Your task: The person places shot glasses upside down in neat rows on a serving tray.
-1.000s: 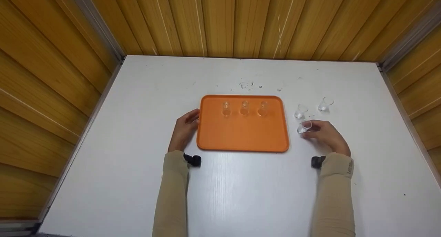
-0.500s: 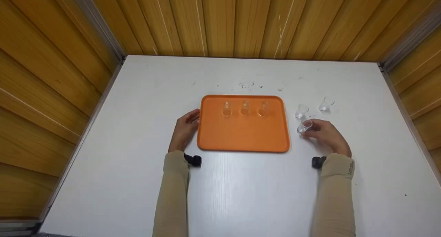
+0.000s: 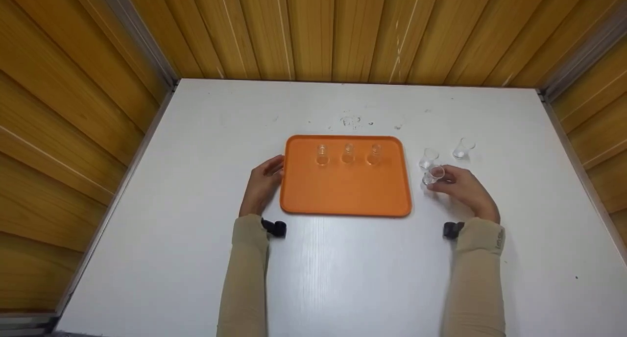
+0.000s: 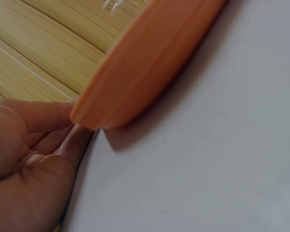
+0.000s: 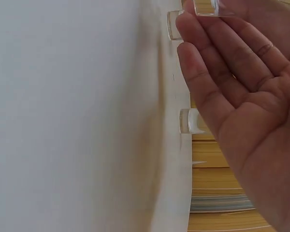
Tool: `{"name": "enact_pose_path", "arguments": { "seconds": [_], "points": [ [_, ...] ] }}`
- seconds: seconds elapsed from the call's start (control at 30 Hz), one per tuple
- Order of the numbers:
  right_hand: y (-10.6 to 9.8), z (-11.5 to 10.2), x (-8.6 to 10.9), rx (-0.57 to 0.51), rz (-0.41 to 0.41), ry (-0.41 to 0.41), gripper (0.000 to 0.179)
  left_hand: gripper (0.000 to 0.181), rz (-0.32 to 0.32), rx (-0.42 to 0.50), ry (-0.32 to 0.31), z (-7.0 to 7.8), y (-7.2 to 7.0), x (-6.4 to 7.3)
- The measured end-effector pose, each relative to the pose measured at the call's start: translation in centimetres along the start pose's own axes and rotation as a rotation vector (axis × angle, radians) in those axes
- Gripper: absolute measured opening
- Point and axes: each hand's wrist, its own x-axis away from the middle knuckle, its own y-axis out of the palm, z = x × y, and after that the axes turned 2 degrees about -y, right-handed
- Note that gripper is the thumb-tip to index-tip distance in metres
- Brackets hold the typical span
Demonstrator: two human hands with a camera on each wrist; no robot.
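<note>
My right hand (image 3: 463, 187) pinches a small clear shot glass (image 3: 433, 175) just right of the orange tray (image 3: 343, 192). The glass tilts slightly and appears just off the table; in the right wrist view only its lower end shows at the top. My left hand (image 3: 262, 185) rests beside the tray's left edge, its fingers touching the rim; the left wrist view shows this contact at the orange wall (image 4: 135, 72). Three shot glasses stand in a row at the back of the tray, narrow ends up: left glass (image 3: 322, 156), middle glass (image 3: 348, 154), right glass (image 3: 374, 156).
Two more shot glasses stand mouth up on the white table (image 3: 352, 273): a near glass (image 3: 428, 159) close behind the held one, and a farther glass (image 3: 463, 149) to its right. Wood-patterned panels (image 3: 313, 33) border the table at the back and sides.
My right hand has raised the shot glass a little and tipped it slightly. The left hand, tray and other glasses have stayed in place.
</note>
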Motion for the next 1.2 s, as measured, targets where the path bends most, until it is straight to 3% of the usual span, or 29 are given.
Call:
{"name": "enact_pose_path", "arguments": {
  "seconds": [0.3, 0.57, 0.83, 1.2],
  "points": [
    [0.0, -1.2, 0.0, 0.022, 0.042, -0.034, 0.059, 0.041, 0.002, 0.006, 0.013, -0.1, 0.0, 0.0],
    [0.6, -2.2, -0.4, -0.005, 0.083, -0.054, 0.056, 0.042, -0.015, 0.025, 0.024, -0.1, 0.0, 0.0],
    [1.4, -3.5, -0.9, -0.032, 0.068, -0.080, 0.054, 0.042, -0.013, 0.035, 0.005, 0.0, 0.0, -0.1],
    [2.8, -5.0, -2.0, -0.081, 0.026, -0.106, 0.051, 0.042, -0.027, 0.040, 0.028, 0.0, -0.1, 0.0]
  ]
}}
